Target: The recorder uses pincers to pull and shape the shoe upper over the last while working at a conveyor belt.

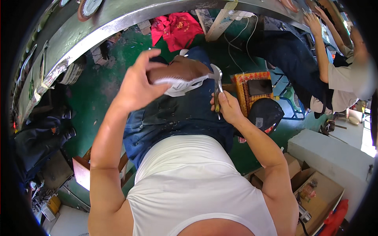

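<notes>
A brown leather shoe upper [182, 70] with a jagged white lining edge [179, 87] lies over my knees, its edge toward me. My left hand [139, 80] is at its left end, thumb and fingers spread wide apart; contact with the leather is hard to make out. My right hand [229, 107] is closed around the handles of metal pincers [219, 80], held upright. The bright curved head of the pincers is beside the right end of the upper. Dark blue cloth [173, 114] covers my lap beneath.
A metal-edged workbench [130, 19] curves along the far side. Red cloth [176, 29] lies on the green floor beyond my knees. To the right, a woven stool [243, 94] bears a phone [260, 87], near a black cap [265, 113]. Another person [346, 74] sits at far right. Cardboard boxes [291, 167] stand near right.
</notes>
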Demonstrator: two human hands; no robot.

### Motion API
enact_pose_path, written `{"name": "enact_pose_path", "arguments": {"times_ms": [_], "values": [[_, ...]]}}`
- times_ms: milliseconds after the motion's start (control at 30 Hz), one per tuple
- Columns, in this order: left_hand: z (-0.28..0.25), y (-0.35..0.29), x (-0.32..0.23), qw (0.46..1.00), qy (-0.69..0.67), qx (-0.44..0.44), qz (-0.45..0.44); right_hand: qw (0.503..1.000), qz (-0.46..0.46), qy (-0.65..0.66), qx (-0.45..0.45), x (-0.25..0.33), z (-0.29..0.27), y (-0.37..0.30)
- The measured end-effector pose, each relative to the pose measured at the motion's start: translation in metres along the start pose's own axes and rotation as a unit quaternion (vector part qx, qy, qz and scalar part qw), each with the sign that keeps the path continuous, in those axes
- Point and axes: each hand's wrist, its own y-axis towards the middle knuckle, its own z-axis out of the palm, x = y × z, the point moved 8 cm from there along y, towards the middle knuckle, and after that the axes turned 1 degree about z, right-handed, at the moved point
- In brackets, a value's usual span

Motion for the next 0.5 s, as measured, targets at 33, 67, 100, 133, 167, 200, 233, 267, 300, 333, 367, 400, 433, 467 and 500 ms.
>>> {"name": "enact_pose_path", "arguments": {"times_ms": [33, 67, 100, 133, 167, 200, 233, 267, 300, 333, 367, 400, 433, 467, 500], "values": [[-0.005, 0.009, -0.003, 0.997, -0.076, -0.019, 0.016, 0.999, 0.01, 0.048, -0.007, 0.0, 0.0, 0.0], [-0.003, 0.019, -0.006, 0.986, -0.165, -0.013, 0.031, 0.999, 0.01, 0.049, -0.008, 0.002, 0.0, 0.0], [-0.001, 0.028, -0.011, 0.967, -0.25, -0.01, 0.046, 0.999, 0.022, 0.023, -0.001, 0.005, 0.001, 0.001], [0.002, 0.039, -0.005, 0.963, -0.262, -0.024, 0.052, 0.999, 0.035, -0.004, 0.004, 0.005, 0.001, 0.002], [0.005, 0.053, 0.0, 0.971, -0.225, -0.053, 0.067, 0.999, 0.034, -0.005, 0.006, 0.002, 0.0, 0.003], [0.017, 0.068, 0.017, 0.982, -0.185, -0.027, -0.019, 1.0, 0.014, -0.006, 0.027, -0.001, 0.001, 0.005], [0.029, 0.077, 0.036, 0.984, -0.143, -0.001, -0.105, 0.999, -0.004, -0.007, 0.05, -0.002, 0.003, 0.004], [0.051, 0.077, 0.066, 0.961, -0.204, 0.05, -0.182, 0.998, -0.004, -0.007, 0.056, 0.003, 0.007, 0.002], [0.079, 0.07, 0.096, 0.924, -0.264, 0.102, -0.255, 0.997, 0.019, -0.007, 0.075, 0.006, 0.013, 0.0], [0.09, 0.058, 0.106, 0.948, -0.153, 0.082, -0.266, 0.995, 0.041, -0.007, 0.088, 0.009, 0.013, -0.002], [0.105, 0.045, 0.126, 0.965, -0.161, 0.068, -0.198, 0.995, 0.042, -0.006, 0.092, 0.013, 0.013, 0.0], [0.109, 0.029, 0.124, 0.976, -0.175, 0.024, -0.13, 0.99, 0.024, -0.106, 0.095, 0.017, 0.012, -0.003], [0.106, 0.009, 0.117, 0.98, -0.187, -0.021, -0.065, 0.974, 0.008, -0.203, 0.102, 0.023, 0.013, -0.007], [0.103, -0.008, 0.115, 0.98, -0.187, -0.017, -0.069, 0.965, 0.022, -0.236, 0.111, 0.033, 0.017, -0.01], [0.095, -0.021, 0.113, 0.992, -0.094, -0.023, -0.084, 0.965, 0.026, -0.234, 0.111, 0.039, 0.018, -0.012]]}}
